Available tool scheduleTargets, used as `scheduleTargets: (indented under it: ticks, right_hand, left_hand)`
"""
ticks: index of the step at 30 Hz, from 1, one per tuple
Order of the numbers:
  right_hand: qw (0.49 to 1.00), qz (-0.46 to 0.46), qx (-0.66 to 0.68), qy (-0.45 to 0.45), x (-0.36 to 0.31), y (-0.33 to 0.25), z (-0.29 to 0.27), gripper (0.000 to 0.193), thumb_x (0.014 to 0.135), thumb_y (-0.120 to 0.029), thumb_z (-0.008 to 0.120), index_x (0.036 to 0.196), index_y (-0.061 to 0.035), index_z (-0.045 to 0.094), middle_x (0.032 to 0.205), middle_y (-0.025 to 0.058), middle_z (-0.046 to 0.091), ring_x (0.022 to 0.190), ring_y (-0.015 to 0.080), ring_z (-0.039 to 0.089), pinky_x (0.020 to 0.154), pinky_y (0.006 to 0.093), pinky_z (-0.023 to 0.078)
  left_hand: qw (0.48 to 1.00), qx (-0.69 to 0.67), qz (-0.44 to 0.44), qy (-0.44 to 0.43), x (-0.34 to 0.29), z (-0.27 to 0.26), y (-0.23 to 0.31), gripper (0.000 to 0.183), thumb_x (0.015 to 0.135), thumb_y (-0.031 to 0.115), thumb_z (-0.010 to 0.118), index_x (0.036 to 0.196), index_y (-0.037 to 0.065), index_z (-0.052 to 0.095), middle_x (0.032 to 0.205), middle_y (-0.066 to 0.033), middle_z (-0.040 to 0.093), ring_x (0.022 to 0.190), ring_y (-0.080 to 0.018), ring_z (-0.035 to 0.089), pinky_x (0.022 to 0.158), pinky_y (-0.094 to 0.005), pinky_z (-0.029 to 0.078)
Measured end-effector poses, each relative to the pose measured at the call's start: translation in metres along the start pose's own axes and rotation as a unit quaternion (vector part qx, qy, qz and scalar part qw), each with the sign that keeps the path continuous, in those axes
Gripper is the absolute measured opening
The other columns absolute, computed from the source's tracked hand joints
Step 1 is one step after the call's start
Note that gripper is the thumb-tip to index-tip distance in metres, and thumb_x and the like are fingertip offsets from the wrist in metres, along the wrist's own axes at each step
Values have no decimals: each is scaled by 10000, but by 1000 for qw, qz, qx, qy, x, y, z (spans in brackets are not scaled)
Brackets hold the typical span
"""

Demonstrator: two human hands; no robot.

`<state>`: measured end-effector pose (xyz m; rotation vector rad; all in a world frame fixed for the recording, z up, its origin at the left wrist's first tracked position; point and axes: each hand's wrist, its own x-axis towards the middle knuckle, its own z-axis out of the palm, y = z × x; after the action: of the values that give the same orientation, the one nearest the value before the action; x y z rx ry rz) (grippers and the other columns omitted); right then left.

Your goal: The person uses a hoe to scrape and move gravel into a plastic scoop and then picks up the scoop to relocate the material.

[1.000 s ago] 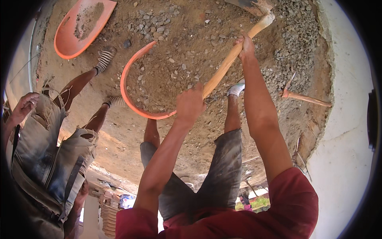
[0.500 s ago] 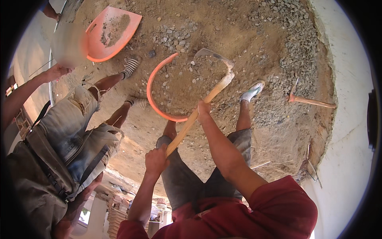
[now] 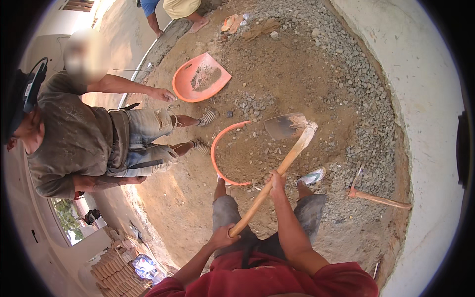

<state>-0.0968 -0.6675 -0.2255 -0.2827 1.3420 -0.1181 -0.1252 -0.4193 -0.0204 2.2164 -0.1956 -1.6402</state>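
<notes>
I grip a hoe [image 3: 257, 204] by its long wooden handle with both hands closed. My left hand [image 3: 223, 236] wraps the handle's near end by my thigh; my right hand [image 3: 277, 180] holds it farther up. The hoe's broad metal blade [image 3: 280, 127] shows its flat face above the dirt, just right of an orange curved rim [image 3: 216, 148]. Soil and gravel fill the space inside that rim, between my feet and the blade. Whether the blade touches the ground I cannot tell.
A co-worker [image 3: 84, 123] stands at left, one hand near an orange pan [image 3: 180, 89] holding some soil. Another person [image 3: 185, 7] is at the far edge. A second hoe-like tool [image 3: 378, 199] lies right, beside gravel [image 3: 368, 84] and a pale wall [image 3: 420, 99]. Tiles [image 3: 111, 267] are stacked lower left.
The hoe blade has turned from nearly edge-on to showing its flat face. My view has shifted, so the ground things sit lower and farther right, and more of the co-worker shows.
</notes>
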Motion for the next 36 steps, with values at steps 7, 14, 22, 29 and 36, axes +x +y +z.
scheduleTargets:
  ticks: [7,14,22,29,36]
  right_hand:
    - [943,-71,-326,15,-58,-326,-188,81,821,-36,618,858,-66,552,593,20,504,443,149,489,417,314,447]
    - [894,-154,-419,46,-187,-332,-340,25,809,-7,578,788,-7,565,587,70,507,463,207,508,440,370,475]
    - [814,111,-554,134,-306,-261,-411,113,871,-115,631,842,-6,630,619,101,570,526,252,582,575,424,547]
    - [773,47,-628,78,-337,-198,-317,114,884,-133,629,853,-23,631,639,96,583,531,241,581,587,416,543]
    - [762,18,-638,114,-360,-217,-331,116,896,-150,628,864,-39,632,659,92,597,536,231,579,599,407,538]
  left_hand:
    - [966,-218,110,-85,-58,111,150,368,998,385,611,1261,131,646,788,-37,640,650,-117,577,632,-289,492]
    - [939,-242,-51,238,-65,109,-107,280,922,272,665,1074,38,691,768,-81,711,608,-194,664,583,-361,538]
    - [760,-539,-82,353,-155,79,-157,201,938,124,626,1120,44,653,767,-86,686,566,-155,610,486,-309,495]
    - [546,-828,36,124,-183,236,-224,208,954,151,577,1125,78,669,858,-115,685,721,-219,653,565,-351,512]
    - [949,-308,-49,53,-176,281,-181,203,920,166,605,1067,63,699,853,-77,696,708,-206,672,557,-362,524]
